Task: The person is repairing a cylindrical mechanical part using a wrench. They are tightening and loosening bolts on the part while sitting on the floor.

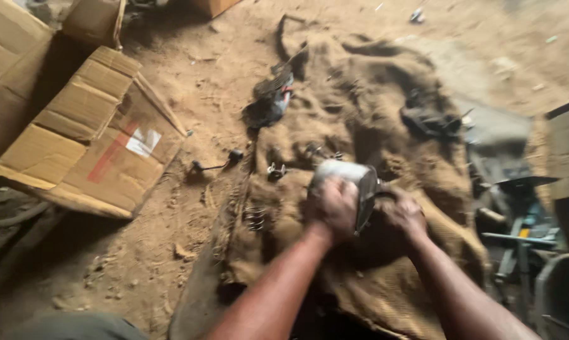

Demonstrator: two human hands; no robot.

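- Metal cylinder part (350,182), grey and dull, is being held just above the burlap sacking (385,277) near the middle of the scene, between both hands.
- It is looking heavy and rigid for its bulk, a cast or machined piece by my judgement, so it is unlikely to give under pressure; motion blur is hiding its finer detail.
- Its smooth rounded side is probably turning slippery with grime or oil, so the safer hold is around the body with the palm, plus a second hold at the right end where a dark stub is sticking out.
- Left hand (332,208) is wrapping over the near-left side of the part, its grip closed tight on the body, knuckles facing the camera.
- Right hand (405,215) is pressing against the right end, its grip closed there too, though whether it is clasping the stub or the body I cannot tell.
- Both forearms are reaching in from the near edge, converging on the part, wrists bent slightly inward.
- Small springs (254,217) are lying on the sacking to the left of the hands, apart from them.
- A dark, red-marked engine piece (272,101) is resting farther away, at the far-left edge of the sacking.
- A flattened cardboard box (89,135) is sitting on the sandy floor (140,264), well to the left.
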